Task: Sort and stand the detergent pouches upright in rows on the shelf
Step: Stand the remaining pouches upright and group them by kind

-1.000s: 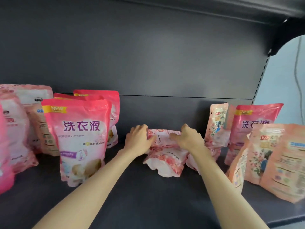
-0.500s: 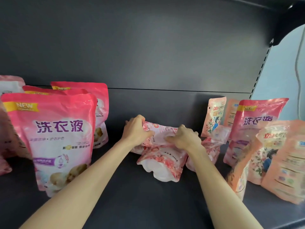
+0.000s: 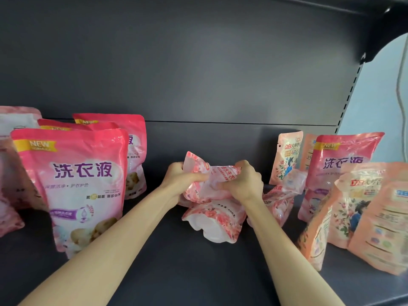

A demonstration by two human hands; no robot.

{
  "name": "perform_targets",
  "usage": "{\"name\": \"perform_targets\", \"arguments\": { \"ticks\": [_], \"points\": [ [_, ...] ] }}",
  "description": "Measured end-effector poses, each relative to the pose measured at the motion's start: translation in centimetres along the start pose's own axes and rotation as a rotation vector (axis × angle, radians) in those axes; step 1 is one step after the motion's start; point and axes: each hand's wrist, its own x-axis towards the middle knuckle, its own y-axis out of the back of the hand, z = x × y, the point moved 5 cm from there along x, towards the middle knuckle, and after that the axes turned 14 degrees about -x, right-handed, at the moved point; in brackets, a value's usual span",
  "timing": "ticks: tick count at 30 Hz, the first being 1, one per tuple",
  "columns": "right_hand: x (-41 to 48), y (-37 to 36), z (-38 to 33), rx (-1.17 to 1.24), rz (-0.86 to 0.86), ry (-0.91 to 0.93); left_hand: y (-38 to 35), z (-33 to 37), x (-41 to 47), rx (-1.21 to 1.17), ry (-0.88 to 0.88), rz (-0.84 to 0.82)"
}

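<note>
Left hand (image 3: 183, 183) and right hand (image 3: 245, 184) were both curled tight on one floral pouch (image 3: 215, 176), pinching its crumpled upper part. It was held at mid-shelf (image 3: 198, 272), right over a second floral pouch (image 3: 217, 224) that lay flat. A third floral pouch (image 3: 277, 203) lay slumped just to the right. On the left, the big pink pouches (image 3: 72, 184) stood upright, front to back. On the right, one pink pouch (image 3: 340, 171) was mixed in with peach pouches (image 3: 371, 217), some leaning. My read: partway. Left group looked done. Centre pile needed standing and the right side needed sorting.
</note>
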Motion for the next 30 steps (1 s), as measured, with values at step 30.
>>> {"name": "perform_targets", "arguments": {
  "ticks": [30],
  "points": [
    [-4.6,3.8,-2.8,1.482,-0.081,-0.272,1.6,4.8,-12.7,-0.337,-0.31,-0.308]
  ]
}}
